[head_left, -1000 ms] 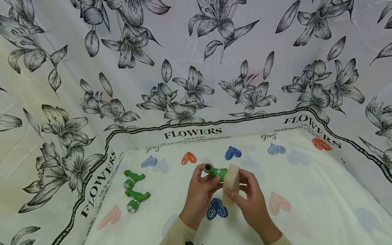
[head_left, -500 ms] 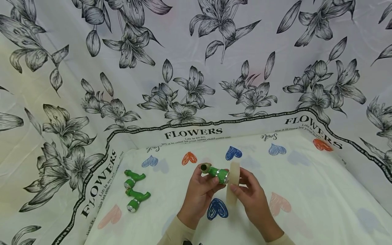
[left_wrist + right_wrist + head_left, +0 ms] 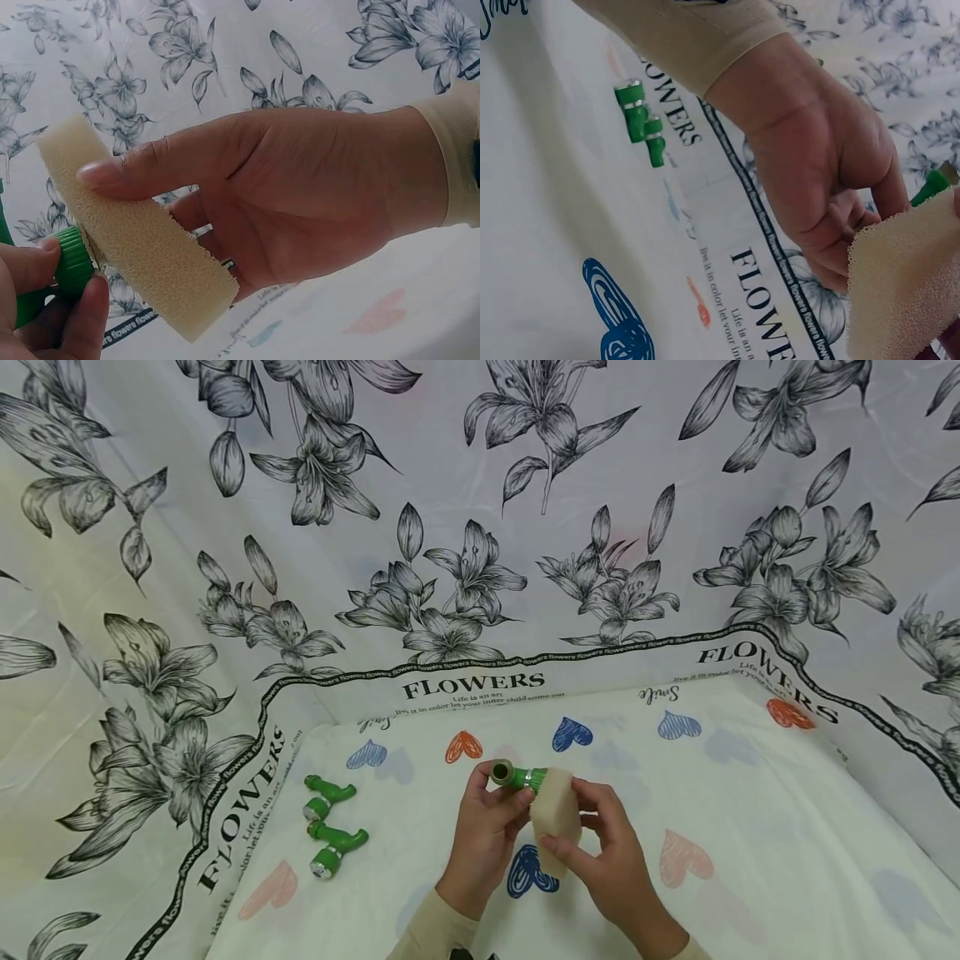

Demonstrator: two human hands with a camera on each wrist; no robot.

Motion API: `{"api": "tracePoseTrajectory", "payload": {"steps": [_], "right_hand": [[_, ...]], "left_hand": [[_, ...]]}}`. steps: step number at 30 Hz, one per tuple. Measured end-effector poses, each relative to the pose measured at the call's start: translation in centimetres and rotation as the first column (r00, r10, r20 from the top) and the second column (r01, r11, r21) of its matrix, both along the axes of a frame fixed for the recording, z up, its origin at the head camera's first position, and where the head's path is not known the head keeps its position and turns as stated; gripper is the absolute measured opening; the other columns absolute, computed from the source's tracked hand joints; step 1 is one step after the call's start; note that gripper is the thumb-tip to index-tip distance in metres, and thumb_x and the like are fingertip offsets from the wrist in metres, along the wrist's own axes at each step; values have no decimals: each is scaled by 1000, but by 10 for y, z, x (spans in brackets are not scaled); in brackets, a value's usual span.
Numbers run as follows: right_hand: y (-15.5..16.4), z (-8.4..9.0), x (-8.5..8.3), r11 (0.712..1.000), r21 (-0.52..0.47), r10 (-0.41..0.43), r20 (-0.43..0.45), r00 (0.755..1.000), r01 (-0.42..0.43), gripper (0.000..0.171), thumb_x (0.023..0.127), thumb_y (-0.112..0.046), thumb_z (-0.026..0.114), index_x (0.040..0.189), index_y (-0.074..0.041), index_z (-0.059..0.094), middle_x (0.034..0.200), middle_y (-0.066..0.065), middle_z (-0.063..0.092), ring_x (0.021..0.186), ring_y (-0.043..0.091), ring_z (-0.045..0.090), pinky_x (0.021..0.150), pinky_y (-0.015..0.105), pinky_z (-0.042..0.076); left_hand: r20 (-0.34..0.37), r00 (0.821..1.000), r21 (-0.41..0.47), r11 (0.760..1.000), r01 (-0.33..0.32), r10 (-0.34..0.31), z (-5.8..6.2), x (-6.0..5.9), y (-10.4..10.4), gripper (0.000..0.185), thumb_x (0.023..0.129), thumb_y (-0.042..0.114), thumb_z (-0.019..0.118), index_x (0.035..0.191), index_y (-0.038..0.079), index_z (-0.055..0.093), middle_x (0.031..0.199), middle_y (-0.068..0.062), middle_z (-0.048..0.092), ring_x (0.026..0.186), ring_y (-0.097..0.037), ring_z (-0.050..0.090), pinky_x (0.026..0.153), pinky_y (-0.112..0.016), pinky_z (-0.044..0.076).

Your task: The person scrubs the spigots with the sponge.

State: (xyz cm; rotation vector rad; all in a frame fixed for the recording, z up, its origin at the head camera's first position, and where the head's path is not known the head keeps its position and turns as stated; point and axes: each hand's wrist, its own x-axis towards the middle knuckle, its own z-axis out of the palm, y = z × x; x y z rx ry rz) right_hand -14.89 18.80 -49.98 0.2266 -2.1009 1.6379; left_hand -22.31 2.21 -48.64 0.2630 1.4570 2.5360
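Note:
My left hand (image 3: 491, 814) grips a green pipe fitting (image 3: 514, 776) with a brass open end and a silver ring, held above the table. My right hand (image 3: 592, 831) holds a beige sponge (image 3: 555, 808) between thumb and fingers and presses it against the fitting's ringed end. The left wrist view shows the sponge (image 3: 135, 232) lying across the green fitting (image 3: 73, 262), with the right hand's thumb (image 3: 142, 166) on top. In the right wrist view the sponge (image 3: 907, 285) fills the lower right and the left hand (image 3: 817, 172) is curled round the fitting (image 3: 930, 187).
Two more green elbow fittings (image 3: 327, 798) (image 3: 336, 848) lie on the left of the heart-printed cloth (image 3: 750, 827). Flower-printed sheets (image 3: 480, 527) rise behind and at both sides, closing in the table.
The sponge has turned from edge-on to face-on and shifted left onto the fitting's ringed end. The left hand has barely moved.

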Motion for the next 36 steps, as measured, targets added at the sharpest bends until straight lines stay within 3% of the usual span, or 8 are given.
{"api": "tracePoseTrajectory", "payload": {"steps": [6,11,14,25,29,32,34,36], "right_hand": [[8,-2,-6,999,-34,7,17,1000,-7,64,98,-12,84,155,-17,54,138,-2,59,122,23,59,101,27,55],[18,-2,-12,991,-134,35,79,996,-24,59,105,-13,76,158,-12,52,136,6,60,120,30,62,99,26,58],[18,-2,-11,983,-179,63,119,991,-41,57,106,-15,75,158,-12,52,134,9,61,119,32,62,97,27,59],[9,-3,-6,998,-39,51,77,996,-48,63,99,-13,83,155,-14,55,136,-1,60,119,27,59,100,29,56],[13,-3,-5,999,-22,44,89,995,-42,63,97,-15,85,154,-14,58,133,-2,61,117,26,60,98,29,57],[17,-5,-3,998,-23,63,74,995,-62,62,97,-13,85,153,-14,59,130,0,62,116,26,60,97,29,58],[20,-7,-2,997,-26,74,58,996,-73,61,97,-11,84,153,-15,60,130,0,62,115,26,61,96,29,58],[23,-10,-1,996,-27,82,45,996,-81,60,97,-9,84,152,-16,60,131,0,62,115,26,61,95,29,58]], "left_hand": [[-4,997,46,996,75,-75,-2,2,-3,41,99,-6,75,130,11,53,123,-19,72,111,-31,74,97,-42,62],[-62,978,112,973,204,-198,-1,3,-7,41,101,-8,70,130,14,52,137,-28,67,119,-39,72,92,-39,64],[-85,971,117,966,231,-222,-1,4,-7,42,101,-8,70,131,15,51,140,-31,65,124,-42,70,92,-39,64],[-28,998,26,998,59,-59,-2,-4,-15,46,105,6,73,146,13,54,129,-23,71,109,-32,75,97,-43,62],[-63,997,-116,992,-52,45,1,-16,-35,40,105,13,75,143,13,61,130,-20,73,112,-32,73,88,-35,63],[-153,976,-344,918,-199,154,4,-30,-58,38,103,13,78,140,17,71,130,-12,73,109,-29,71,82,-33,62],[-236,952,-505,813,-290,193,7,-41,-75,39,102,14,79,140,22,75,128,-8,72,105,-28,69,79,-35,62],[-316,927,-631,684,-365,203,7,-52,-93,43,101,14,79,143,25,73,125,-7,72,103,-27,69,78,-36,62]]}}
